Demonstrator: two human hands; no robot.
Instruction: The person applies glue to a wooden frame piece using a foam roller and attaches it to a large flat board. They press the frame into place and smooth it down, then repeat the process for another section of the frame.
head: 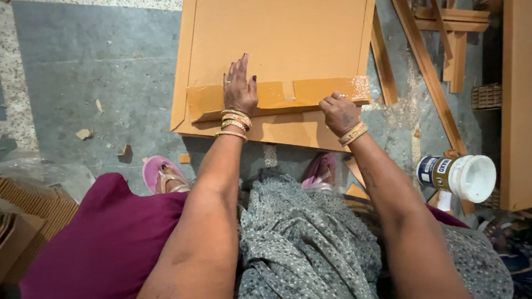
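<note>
She presses her left hand [239,88] flat, fingers spread, on a glue-wet tan strip [277,94] across the big cardboard sheet [277,39] at twelve o'clock, while her right hand [338,113], fingers curled, pinches the strip's edge. The strip looks thin, floppy and slippery, best handled by its dry ends. A white glue tub [471,177] stands at three o'clock.

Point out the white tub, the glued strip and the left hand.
white tub [471,177], head view, its open rim
glued strip [327,88], head view, shiny right part
left hand [239,91], head view, back of hand

Looks like a woodworking shop to me: wooden frames [443,33], glue tub [463,176], offcuts [84,134] on concrete floor [100,61].
</note>
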